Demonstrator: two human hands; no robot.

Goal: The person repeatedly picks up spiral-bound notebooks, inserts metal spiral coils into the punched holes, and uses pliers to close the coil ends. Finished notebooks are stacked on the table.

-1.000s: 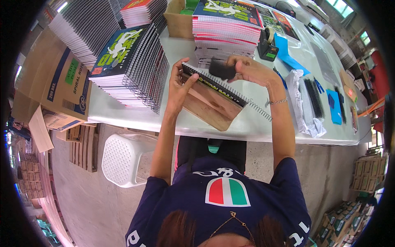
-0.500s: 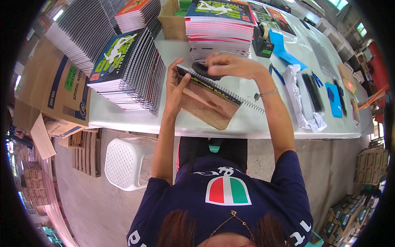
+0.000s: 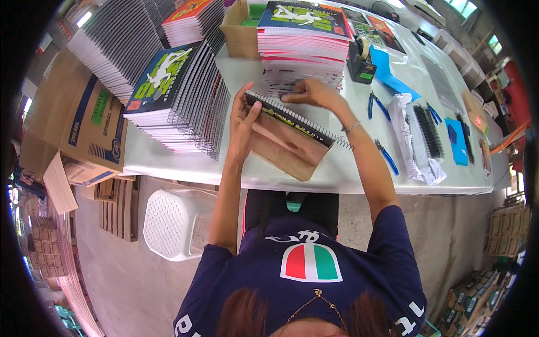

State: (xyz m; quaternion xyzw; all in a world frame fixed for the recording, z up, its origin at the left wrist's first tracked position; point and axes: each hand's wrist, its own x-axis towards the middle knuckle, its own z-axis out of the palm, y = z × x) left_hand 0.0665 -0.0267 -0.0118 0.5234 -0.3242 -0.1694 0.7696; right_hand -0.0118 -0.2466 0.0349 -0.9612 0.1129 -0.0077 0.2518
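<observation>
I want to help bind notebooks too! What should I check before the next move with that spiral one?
1. Left hand steadies the notebook at its left end: ok.
2. Notebook leans on the wooden block: ok.
3. Right hand has a firm grip on the notebook: cannot tell; it sits at the top edge, by the stack of pages behind.
4. Spiral fully wound in: not ok, its end sticks out past the right edge.
5. Pliers within reach: ok, on the table right of the notebook.
</observation>
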